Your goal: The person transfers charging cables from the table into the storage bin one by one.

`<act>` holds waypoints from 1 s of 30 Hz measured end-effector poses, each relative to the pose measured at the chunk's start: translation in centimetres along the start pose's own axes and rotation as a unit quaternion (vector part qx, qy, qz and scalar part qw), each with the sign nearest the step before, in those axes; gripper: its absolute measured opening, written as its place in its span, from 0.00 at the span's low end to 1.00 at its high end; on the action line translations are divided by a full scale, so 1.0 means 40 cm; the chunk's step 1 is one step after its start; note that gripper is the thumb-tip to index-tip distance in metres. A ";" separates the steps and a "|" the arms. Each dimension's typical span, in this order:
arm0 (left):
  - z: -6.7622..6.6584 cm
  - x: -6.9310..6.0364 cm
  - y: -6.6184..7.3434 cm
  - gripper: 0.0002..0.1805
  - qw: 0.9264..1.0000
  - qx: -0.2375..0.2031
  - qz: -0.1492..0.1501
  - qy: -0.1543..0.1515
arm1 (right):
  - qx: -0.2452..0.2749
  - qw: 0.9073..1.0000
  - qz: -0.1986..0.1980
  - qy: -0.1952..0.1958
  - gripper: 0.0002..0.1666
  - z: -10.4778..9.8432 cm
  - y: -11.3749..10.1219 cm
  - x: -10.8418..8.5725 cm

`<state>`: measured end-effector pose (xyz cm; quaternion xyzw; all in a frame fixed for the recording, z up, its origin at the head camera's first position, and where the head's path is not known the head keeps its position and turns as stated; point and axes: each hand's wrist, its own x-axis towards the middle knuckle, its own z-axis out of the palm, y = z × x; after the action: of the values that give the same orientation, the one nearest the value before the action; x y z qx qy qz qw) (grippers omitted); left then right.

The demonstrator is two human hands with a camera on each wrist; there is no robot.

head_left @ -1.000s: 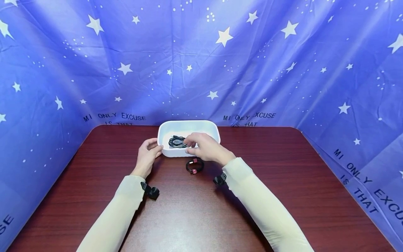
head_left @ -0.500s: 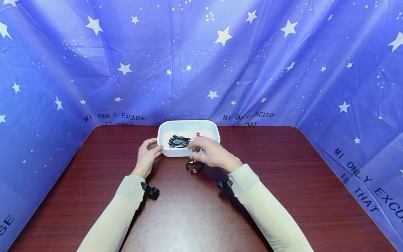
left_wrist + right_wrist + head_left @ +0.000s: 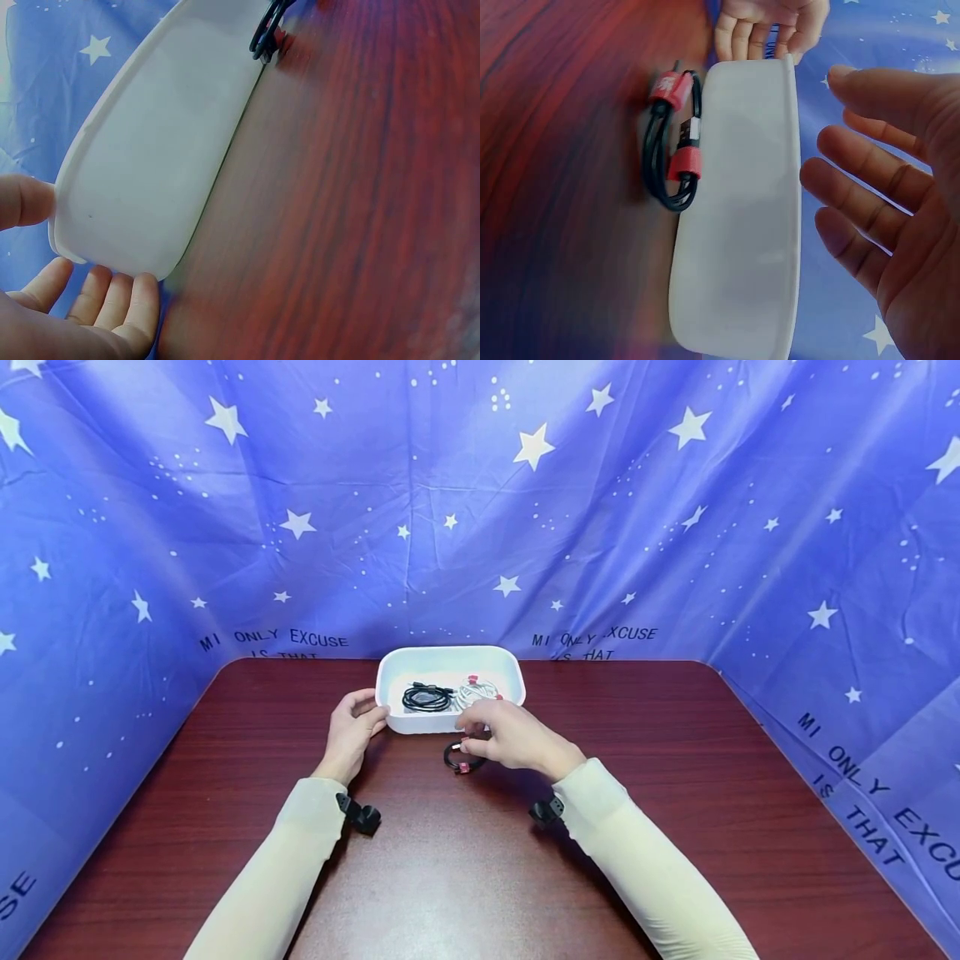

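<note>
A white plastic bin [image 3: 420, 724] stands at the table's far edge. My left hand [image 3: 351, 727] grips its left front corner, the thumb at the rim and the fingers against the end wall in the left wrist view. A coiled black cable [image 3: 426, 698] and a coiled white cable [image 3: 474, 690] with red straps lie inside. Just before the bin, a coiled black USB cable [image 3: 654, 154] with red straps lies on the table. My right hand [image 3: 513, 735] hovers over the bin's front wall and this cable, fingers relaxed and apart, holding nothing.
The dark red wooden table [image 3: 435, 860] reaches back to a blue star-patterned curtain [image 3: 450, 568], right behind the bin. Each wrist carries a small black camera, such as the left camera [image 3: 360, 816].
My right hand has drawn back from inside the bin, moving right and toward me, and the white cable has come into view. My left hand stays on the bin's corner.
</note>
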<state>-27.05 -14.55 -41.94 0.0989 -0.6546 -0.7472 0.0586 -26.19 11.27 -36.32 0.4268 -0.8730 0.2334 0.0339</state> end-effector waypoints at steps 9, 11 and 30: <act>0.001 0.002 0.001 0.26 1.000 -0.003 0.001 0.000 | -0.035 0.999 0.000 -0.035 0.07 0.015 0.008 -0.007; 0.000 0.002 0.002 0.26 1.000 -0.003 0.001 -0.001 | -0.044 0.998 -0.007 -0.042 0.08 0.019 0.010 -0.006; -0.002 0.001 0.000 0.26 1.000 -0.004 -0.002 -0.005 | -0.128 0.986 -0.028 -0.105 0.09 0.061 0.010 0.016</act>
<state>-27.09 -14.64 -41.96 0.0965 -0.6520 -0.7501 0.0544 -26.58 9.95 -38.46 0.4655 -0.8820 0.0726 0.0026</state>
